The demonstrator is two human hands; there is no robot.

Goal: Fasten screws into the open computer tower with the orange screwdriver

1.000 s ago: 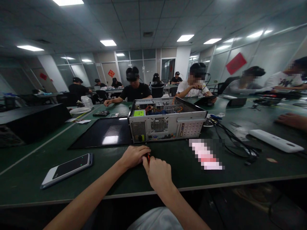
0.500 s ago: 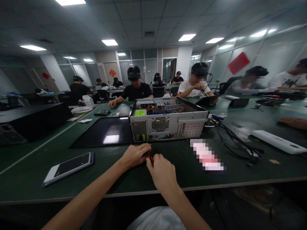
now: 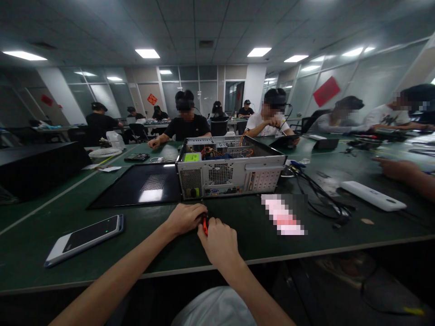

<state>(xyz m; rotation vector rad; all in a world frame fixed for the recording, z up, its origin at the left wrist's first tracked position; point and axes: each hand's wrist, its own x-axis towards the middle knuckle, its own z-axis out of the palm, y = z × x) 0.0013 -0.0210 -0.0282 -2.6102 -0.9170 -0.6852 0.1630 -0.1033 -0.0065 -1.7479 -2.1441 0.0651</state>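
Hands: my left hand (image 3: 183,218) and right hand (image 3: 218,242) both grasp a red-handled tool (image 3: 205,224), near the table's (image 3: 41,217) front edge.
Case: open computer case (image 3: 231,172) behind them, holding cables and boards.

Single view, worn on your head: it looks forward and slightly down across the desk (image 3: 50,280), your hands close below centre, the open computer case (image 3: 231,170) near ahead, seated co-workers and ceiling beyond.
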